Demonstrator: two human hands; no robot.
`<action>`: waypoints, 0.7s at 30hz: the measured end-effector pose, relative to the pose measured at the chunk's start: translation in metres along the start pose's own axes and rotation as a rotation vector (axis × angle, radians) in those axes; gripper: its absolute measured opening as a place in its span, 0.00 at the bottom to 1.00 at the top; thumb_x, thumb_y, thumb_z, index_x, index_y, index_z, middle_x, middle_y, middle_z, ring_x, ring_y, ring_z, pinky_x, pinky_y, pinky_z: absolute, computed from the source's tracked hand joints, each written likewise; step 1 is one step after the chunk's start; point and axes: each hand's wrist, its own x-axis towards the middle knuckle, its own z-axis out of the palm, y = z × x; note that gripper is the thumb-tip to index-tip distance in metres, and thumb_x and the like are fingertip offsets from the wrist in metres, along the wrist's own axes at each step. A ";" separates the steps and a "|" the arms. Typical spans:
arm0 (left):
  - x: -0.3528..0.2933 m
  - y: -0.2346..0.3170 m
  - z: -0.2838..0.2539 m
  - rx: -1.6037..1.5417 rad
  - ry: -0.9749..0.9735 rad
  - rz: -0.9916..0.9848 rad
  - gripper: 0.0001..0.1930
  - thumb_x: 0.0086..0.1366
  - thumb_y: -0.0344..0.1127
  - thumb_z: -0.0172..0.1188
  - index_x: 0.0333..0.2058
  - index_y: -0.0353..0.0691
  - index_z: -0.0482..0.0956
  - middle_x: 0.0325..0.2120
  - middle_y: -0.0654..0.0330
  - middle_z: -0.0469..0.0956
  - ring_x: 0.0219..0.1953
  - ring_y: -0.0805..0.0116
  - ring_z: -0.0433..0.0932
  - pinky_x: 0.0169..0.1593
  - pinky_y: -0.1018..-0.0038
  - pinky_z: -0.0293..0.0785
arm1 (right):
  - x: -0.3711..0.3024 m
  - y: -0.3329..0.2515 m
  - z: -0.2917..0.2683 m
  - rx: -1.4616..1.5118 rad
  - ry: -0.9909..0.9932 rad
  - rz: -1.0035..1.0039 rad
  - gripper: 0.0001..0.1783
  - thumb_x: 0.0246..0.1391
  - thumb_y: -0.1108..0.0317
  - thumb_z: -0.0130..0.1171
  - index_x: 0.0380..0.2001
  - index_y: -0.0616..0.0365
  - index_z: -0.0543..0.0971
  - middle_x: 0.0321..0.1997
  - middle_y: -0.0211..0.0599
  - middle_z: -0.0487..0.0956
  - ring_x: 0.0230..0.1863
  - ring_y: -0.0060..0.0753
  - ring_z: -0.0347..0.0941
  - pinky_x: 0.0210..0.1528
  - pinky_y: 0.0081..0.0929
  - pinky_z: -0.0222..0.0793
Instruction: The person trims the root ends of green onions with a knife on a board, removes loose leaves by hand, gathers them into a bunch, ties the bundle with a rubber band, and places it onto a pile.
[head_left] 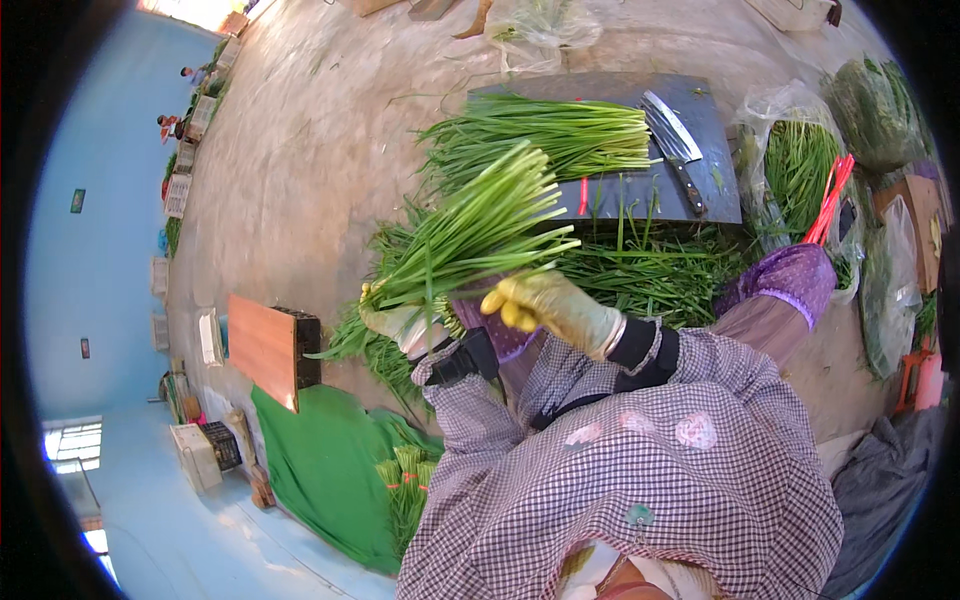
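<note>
A loose bunch of garlic chives (470,235) is gripped low in my left hand (400,325), with the pale cut ends pointing right. Leaves cover part of that gloved hand. Just below the pale ends is my right hand (550,305), in a yellowed glove, its fingers curled together; whether anything is inside them is hidden. Beyond the bunch, a larger pile of chives (560,130) lies on a dark board (710,110). A knife (675,140) with a broad blade and black handle rests at the pile's right. One red tie (584,195) lies under the pile's near edge.
Loose green leaves (650,270) heap between the board and my lap. Red ties (830,200) lie on my right knee, beside a plastic bag of chives (800,160). Tied bundles (405,470) stand on a green cloth (310,460) at left, near a brown panel (262,345).
</note>
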 end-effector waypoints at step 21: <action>0.034 -0.015 -0.034 0.189 -0.073 0.127 0.10 0.74 0.37 0.52 0.39 0.39 0.79 0.34 0.57 0.83 0.34 0.61 0.82 0.40 0.64 0.83 | -0.020 0.001 -0.102 -1.769 0.600 -0.512 0.37 0.58 0.40 0.64 0.59 0.58 0.76 0.43 0.51 0.82 0.39 0.48 0.82 0.40 0.39 0.78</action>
